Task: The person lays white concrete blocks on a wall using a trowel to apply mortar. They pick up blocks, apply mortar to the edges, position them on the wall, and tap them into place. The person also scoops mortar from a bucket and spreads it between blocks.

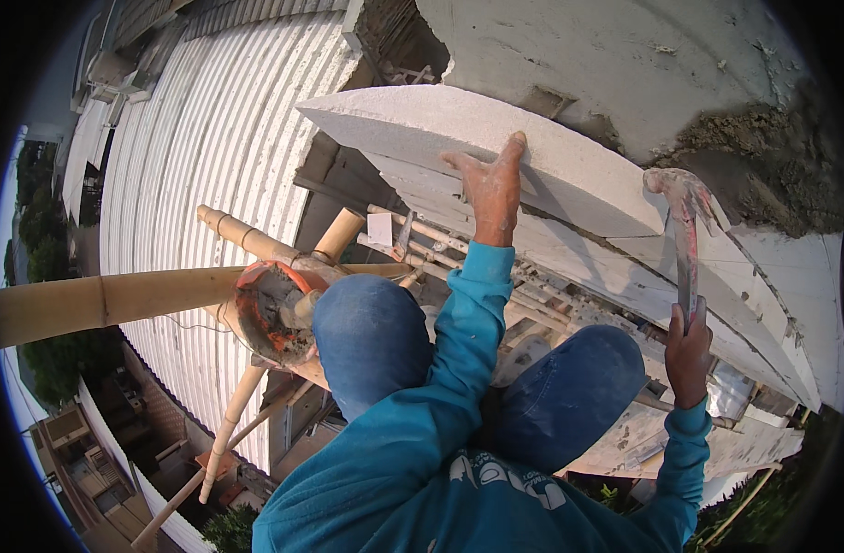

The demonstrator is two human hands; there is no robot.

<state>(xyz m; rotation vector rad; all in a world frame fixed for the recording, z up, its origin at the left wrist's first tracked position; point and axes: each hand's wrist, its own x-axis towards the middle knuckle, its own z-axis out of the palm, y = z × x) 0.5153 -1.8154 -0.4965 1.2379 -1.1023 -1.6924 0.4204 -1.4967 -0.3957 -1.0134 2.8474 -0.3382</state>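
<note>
My left hand [491,184] grips the long, curved white block [569,175] at its middle, with thumb and fingers spread against it. The block lies along the top of stacked white blocks [735,304] beside a grey plastered surface [606,55]. My right hand [689,359] is closed round the handle of a hammer [684,230], whose head is at the block's right end; whether they touch I cannot tell. Dark wet mortar [763,147] lies just right of the hammer head. Much of the left hand's grip is hidden.
I crouch high on bamboo poles [118,300]. An orange bucket [256,286] of mortar, with a handle sticking out, sits by my left knee [371,341]. White corrugated roofing [191,138] spreads below on the left, with yards and trees lower down. More bamboo runs beneath the blocks.
</note>
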